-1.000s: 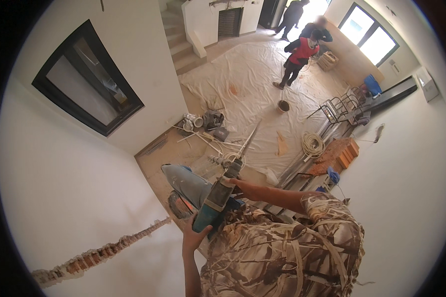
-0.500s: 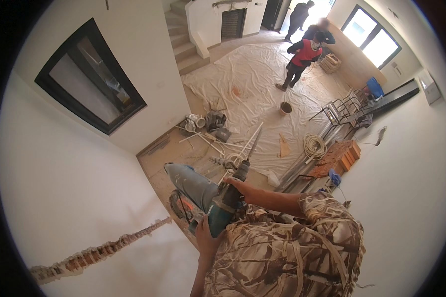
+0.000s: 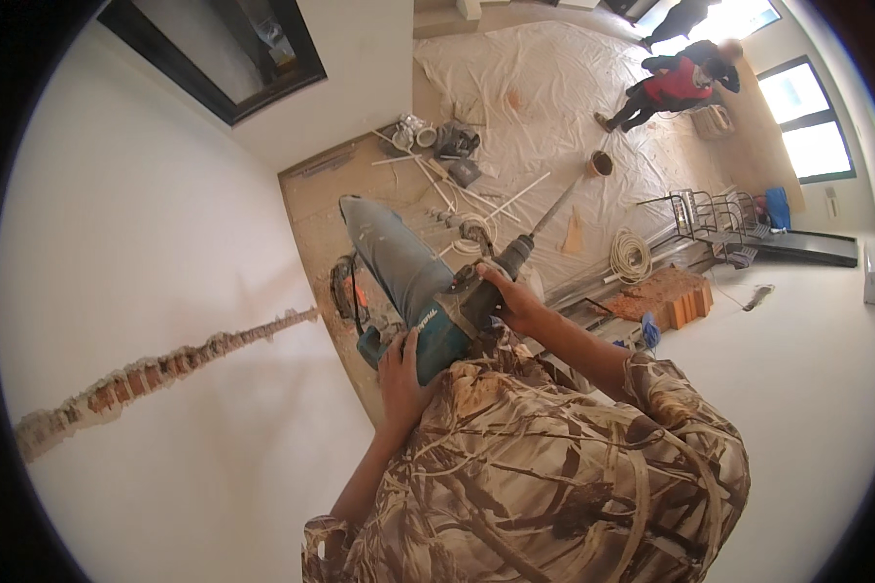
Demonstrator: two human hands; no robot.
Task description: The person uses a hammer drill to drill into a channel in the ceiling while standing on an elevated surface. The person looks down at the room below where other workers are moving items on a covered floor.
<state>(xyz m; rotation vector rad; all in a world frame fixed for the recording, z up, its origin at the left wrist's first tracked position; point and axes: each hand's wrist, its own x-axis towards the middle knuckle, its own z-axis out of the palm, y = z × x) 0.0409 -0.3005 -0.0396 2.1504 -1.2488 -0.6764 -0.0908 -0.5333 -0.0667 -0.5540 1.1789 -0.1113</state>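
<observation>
A teal and black rotary hammer (image 3: 444, 340) lies across the front of my body, its long pointed bit (image 3: 557, 207) aimed up and to the right, clear of any wall. My right hand (image 3: 511, 299) is wrapped round the black front part of the tool, behind the chuck. At the rear, my left hand (image 3: 404, 377) holds the teal housing near the handle, fingers laid over it. Past the tool sticks out a dusty grey-blue trouser leg (image 3: 389, 248). The left wall carries a rough chiselled groove (image 3: 165, 371) with brick showing.
Plastic sheeting (image 3: 525, 73) covers the floor ahead, with a bucket (image 3: 601, 163) on it. Coiled hose (image 3: 631, 256), stacked bricks (image 3: 669, 296) and metal chairs (image 3: 710, 214) line the right. Pipes (image 3: 433, 185) lie beyond the tool. A person in a red vest (image 3: 679, 85) stands farther off.
The view has tilted and shifted, so the room sits higher in it. The rotary hammer has swung, its bit pointing more to the right. Both hands remain on it.
</observation>
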